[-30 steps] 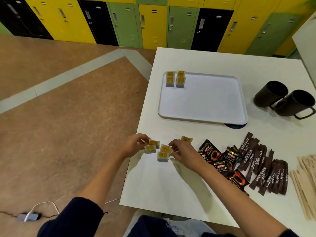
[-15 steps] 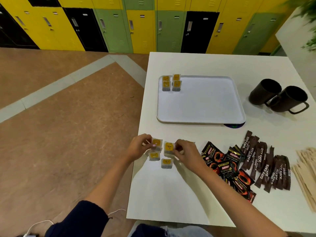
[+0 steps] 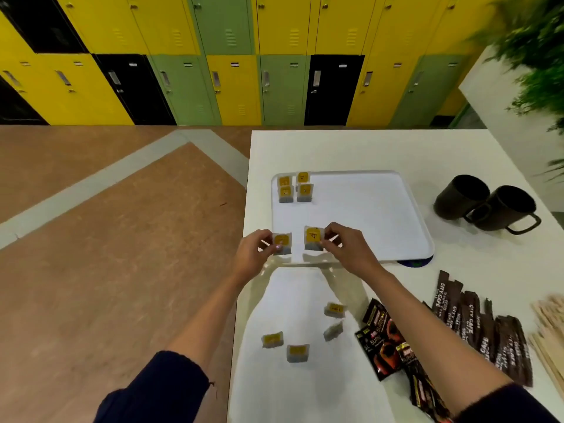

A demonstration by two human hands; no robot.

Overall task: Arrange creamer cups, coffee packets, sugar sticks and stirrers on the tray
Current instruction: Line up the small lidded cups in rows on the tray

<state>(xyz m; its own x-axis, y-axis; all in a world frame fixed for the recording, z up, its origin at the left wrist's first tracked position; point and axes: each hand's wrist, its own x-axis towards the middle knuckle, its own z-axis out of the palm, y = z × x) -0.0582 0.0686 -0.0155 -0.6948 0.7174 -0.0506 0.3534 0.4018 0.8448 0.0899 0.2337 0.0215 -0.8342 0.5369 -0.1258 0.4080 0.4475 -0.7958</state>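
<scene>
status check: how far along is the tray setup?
Early. Done: four creamer cups sit in the tray's far left corner. In hand: left hand and right hand each carry a cup over the near edge. Left: four loose cups on the table, plus coffee packets, sugar sticks and stirrers, all untouched.

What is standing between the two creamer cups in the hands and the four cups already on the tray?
Nothing visible. The left hand and right hand each hold a creamer cup over the near edge of the tray. The tray floor up to the four placed cups is bare.
</scene>
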